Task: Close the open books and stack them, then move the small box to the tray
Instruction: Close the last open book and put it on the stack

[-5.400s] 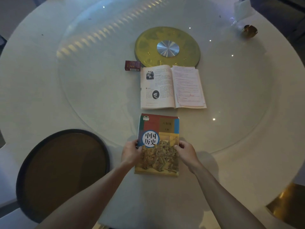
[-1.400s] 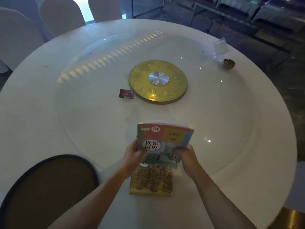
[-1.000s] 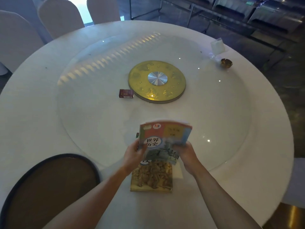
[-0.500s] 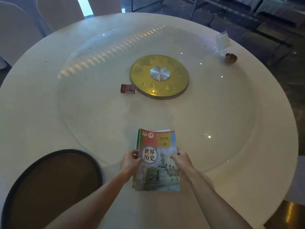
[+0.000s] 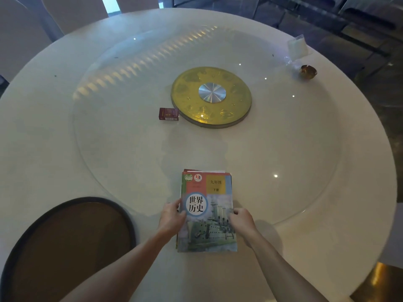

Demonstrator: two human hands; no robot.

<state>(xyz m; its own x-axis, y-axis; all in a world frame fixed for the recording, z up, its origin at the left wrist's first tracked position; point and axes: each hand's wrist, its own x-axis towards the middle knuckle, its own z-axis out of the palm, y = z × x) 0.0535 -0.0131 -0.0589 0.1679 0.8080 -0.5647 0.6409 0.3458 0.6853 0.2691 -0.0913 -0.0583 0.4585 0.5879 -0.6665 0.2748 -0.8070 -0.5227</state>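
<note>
Round table [image 5: 65,136]; dark tray [image 5: 65,247] at near left. Closed books [image 5: 207,212] stacked at the near edge, left hand [image 5: 172,216] and right hand [image 5: 241,221] pressing opposite sides, apparently squaring them. Small box [image 5: 168,114] far off, beside the gold disc [image 5: 211,97].

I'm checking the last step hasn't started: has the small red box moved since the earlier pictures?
No. The small red box lies just left of the gold disc, as before.
</note>
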